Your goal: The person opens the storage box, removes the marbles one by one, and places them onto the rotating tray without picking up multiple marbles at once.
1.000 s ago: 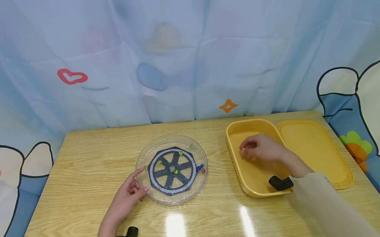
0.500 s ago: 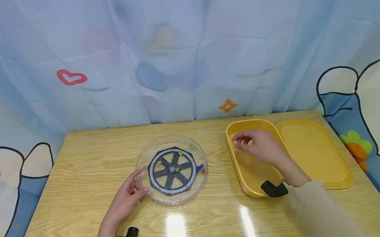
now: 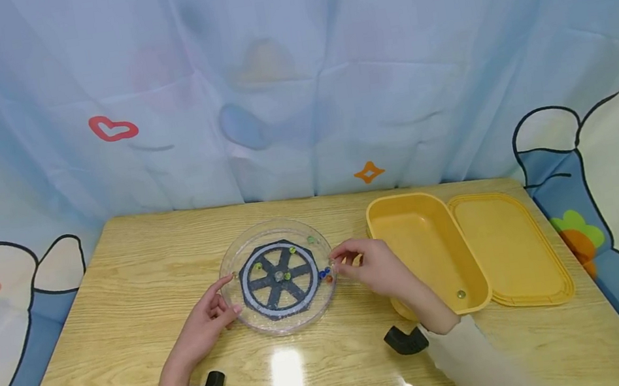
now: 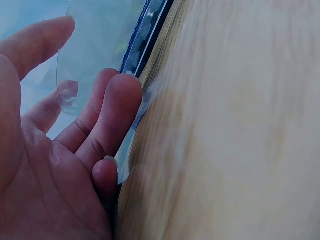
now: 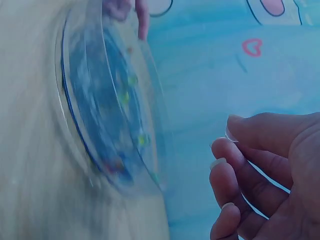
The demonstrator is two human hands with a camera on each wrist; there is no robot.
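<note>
A round clear plastic dish holds a dark wheel-shaped piece with spokes. Several marbles lie in the dish, including yellow-green ones, blue ones and an orange one near the right rim. My left hand touches the dish's left rim with index finger and thumb apart, the other fingers loosely bent. At the right rim, my right hand pinches a small marble, mostly hidden by the fingertips. The right wrist view shows thumb and index finger close together beside the dish.
A yellow box stands right of the dish, with one marble near its front end. Its yellow lid lies alongside on the wooden table. A printed blue curtain hangs behind the table.
My right hand has lifted out of the yellow box and moved left to the dish's right rim, uncovering a marble in the box. The left hand has stayed at the rim.
</note>
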